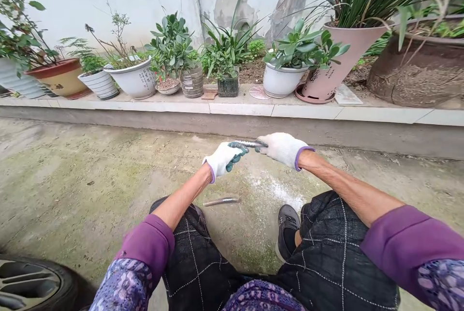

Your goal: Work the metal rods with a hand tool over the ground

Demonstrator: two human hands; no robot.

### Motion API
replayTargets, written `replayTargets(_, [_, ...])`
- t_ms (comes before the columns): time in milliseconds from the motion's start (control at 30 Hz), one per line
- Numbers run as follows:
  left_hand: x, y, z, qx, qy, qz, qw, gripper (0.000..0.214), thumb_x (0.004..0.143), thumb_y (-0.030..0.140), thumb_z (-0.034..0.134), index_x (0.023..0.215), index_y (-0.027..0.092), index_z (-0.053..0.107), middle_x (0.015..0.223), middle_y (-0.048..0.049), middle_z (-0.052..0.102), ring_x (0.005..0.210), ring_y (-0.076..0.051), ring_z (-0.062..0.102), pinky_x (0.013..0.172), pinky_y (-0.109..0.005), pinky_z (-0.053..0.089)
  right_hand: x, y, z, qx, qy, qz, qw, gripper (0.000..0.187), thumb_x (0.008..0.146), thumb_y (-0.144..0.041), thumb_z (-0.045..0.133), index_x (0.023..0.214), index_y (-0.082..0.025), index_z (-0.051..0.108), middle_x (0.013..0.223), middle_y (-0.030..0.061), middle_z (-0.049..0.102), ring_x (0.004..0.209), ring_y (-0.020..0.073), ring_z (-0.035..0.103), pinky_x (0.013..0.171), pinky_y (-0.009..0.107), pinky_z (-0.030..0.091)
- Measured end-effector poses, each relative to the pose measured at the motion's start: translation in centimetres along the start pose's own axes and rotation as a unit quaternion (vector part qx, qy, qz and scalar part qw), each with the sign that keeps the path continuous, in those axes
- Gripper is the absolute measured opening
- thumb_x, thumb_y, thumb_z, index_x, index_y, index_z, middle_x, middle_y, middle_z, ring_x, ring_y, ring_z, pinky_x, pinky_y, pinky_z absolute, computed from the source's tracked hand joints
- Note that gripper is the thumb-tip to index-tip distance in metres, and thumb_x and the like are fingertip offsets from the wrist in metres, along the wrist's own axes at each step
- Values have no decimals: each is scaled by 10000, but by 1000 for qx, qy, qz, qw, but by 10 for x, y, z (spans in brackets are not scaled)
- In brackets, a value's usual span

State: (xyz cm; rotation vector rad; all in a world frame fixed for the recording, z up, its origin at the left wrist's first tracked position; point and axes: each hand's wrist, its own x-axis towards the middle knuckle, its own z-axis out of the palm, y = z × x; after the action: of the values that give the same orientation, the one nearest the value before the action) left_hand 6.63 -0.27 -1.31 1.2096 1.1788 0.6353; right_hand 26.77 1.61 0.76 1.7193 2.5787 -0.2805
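Note:
Both my hands wear white gloves with green palms and are held out in front of my knees. My left hand is closed on the left end of a slim silvery fish. My right hand grips the fish's right end, so it is stretched level between them. A second silvery fish lies on the concrete ground below, between my legs. My sleeves are purple and my trousers are dark with a check pattern.
A raised tiled ledge runs across ahead, lined with potted plants: a white pot, a pink conical pot, a ribbed white pot. A car tyre sits at lower left. A wet white patch marks the ground.

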Motion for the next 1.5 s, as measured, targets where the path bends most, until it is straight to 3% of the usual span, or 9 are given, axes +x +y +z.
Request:
replayTargets(133, [2,8,1,-172,-9,14,985,169,726,302,666,781,171,574,476,101,326,354,-35,200,351,-187,135,-6,-11,-15,229,37,39,972,200,858,-356,546,904,-183,633,741,33,620,528,115,500,463,236,386])
replayTargets(400, [-19,21,11,-217,-28,95,971,349,682,297,744,980,184,602,489,130,312,357,-21,205,365,-177,195,-32,-19,-20,620,-126,-47,773,332,803,-484,635,920,-174,611,562,-66,444,395,70,337,313,206,294])
replayTargets(600, [-1,7,23,-230,26,127,964,292,638,293,724,837,197,533,437,136,304,327,-29,216,327,-186,153,-21,-17,-2,361,76,13,929,211,835,-362,620,953,-188,602,837,41,657,658,143,584,557,247,473])
replayTargets(700, [5,4,25,-223,27,121,967,273,632,282,704,814,198,517,437,132,316,321,-33,227,315,-192,161,-19,-15,6,184,161,9,970,223,882,-315,571,1067,-203,624,1048,91,692,916,211,622,781,296,469])
replayTargets(867, [-4,12,19,-217,-16,148,965,264,633,259,690,804,195,499,473,128,335,325,-22,215,309,-189,189,-28,-18,-3,257,135,10,957,221,912,-378,516,971,-194,623,828,52,653,693,163,580,623,266,446])
replayTargets(1033, [-13,12,15,-186,-5,155,970,268,658,283,702,831,188,522,448,129,343,314,-28,235,311,-193,204,-31,-27,-13,535,-45,26,844,223,894,-393,500,908,-185,579,608,-44,466,412,74,344,363,216,304])
replayTargets(1200, [-4,8,15,-207,77,144,965,266,647,287,703,790,197,497,440,125,355,314,-33,260,312,-191,202,-17,-27,-5,340,106,3,934,224,825,-328,608,995,-184,628,829,34,650,640,131,551,554,241,444])
replayTargets(1300, [-1,11,11,-240,41,151,958,276,656,300,705,800,201,491,462,125,357,321,-32,255,319,-192,206,-11,-26,-9,209,182,-38,960,223,865,-319,559,1017,-186,654,920,60,683,791,173,580,687,278,452])
replayTargets(1500, [-3,13,4,-235,5,156,959,283,638,270,693,787,209,461,512,109,401,353,-35,284,323,-189,234,-10,-23,-15,349,74,4,934,261,890,-404,497,921,-180,628,628,-27,496,489,93,408,421,218,345])
